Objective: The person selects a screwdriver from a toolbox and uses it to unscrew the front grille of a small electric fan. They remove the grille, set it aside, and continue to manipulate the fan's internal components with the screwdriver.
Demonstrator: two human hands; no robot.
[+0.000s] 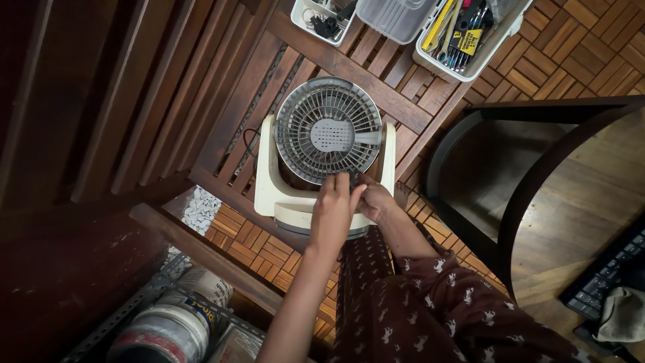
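Note:
A small cream-coloured fan [275, 181] with a round grey front grille [328, 129] lies face up on a slatted wooden table [376, 87]. Both my hands meet at the grille's near rim. My left hand [332, 208] has its fingers curled onto the lower edge of the grille. My right hand [375, 199] pinches the same edge just to the right, touching the left hand. Whatever the fingertips grip there is hidden by the fingers. A dark power cord [248, 144] trails from the fan's left side.
White trays of tools [463, 37] and small parts [322, 20] and a clear lidded box [396, 17] sit at the table's far edge. A dark curved wooden desk [537, 195] with a keyboard [605, 275] stands right. Paint cans [168, 329] sit lower left on a metal shelf.

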